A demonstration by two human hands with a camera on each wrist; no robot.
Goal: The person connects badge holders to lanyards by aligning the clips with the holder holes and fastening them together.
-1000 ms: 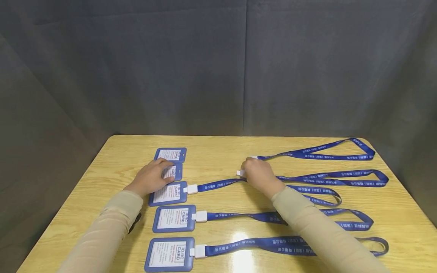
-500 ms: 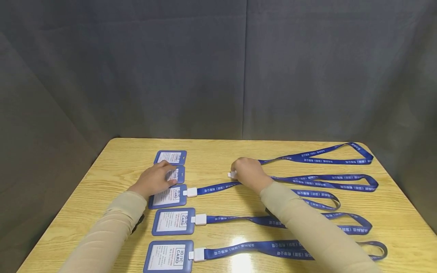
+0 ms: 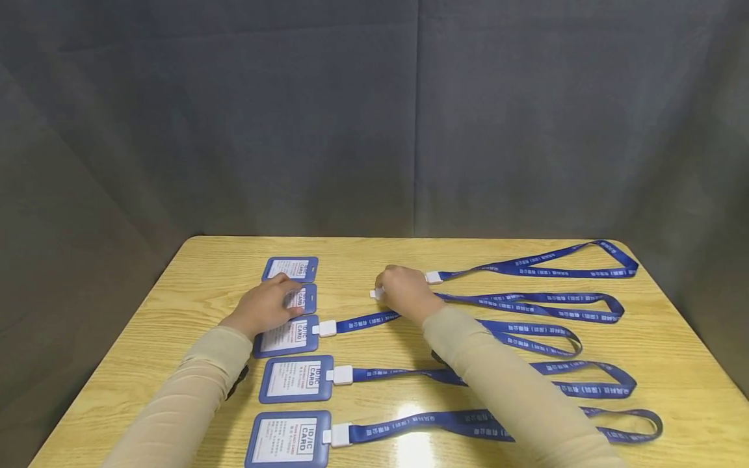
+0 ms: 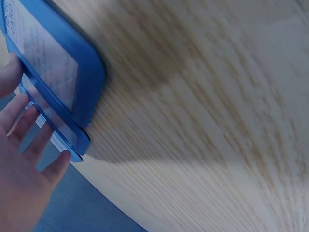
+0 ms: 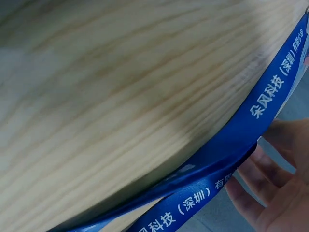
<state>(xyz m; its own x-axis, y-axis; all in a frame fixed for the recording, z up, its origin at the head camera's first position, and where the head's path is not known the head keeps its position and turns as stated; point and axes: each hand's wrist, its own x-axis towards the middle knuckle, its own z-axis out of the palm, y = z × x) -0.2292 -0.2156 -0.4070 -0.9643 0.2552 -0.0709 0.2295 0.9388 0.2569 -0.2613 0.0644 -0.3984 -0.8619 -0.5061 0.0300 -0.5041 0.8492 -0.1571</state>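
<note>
In the head view, my left hand point(image 3: 266, 307) lies over the second blue badge holder point(image 3: 307, 299) from the back. Its thumb is at the near long edge and its fingertips are at the far one, holding it flat on the table; the palm hides the left part. To the right, my right hand point(image 3: 406, 292) pinches the white clip end point(image 3: 374, 294) of a blue lanyard point(image 3: 526, 302), whose printed strap trails rightward. In the right wrist view, the blue strap point(image 5: 270, 99) runs past the fingers.
Three badge holders with lanyards attached lie nearer, including the front holder point(image 3: 288, 439). At the back are a loose badge holder point(image 3: 290, 268) and a separate lanyard point(image 3: 550, 266) with a white clip point(image 3: 433, 277). A dark curtain point(image 3: 374, 130) hangs behind the wooden table point(image 3: 363, 255).
My right hand has moved left with the lanyard clip, drawing its strap along toward the badge holders. My left hand has stayed on the same badge holder.
</note>
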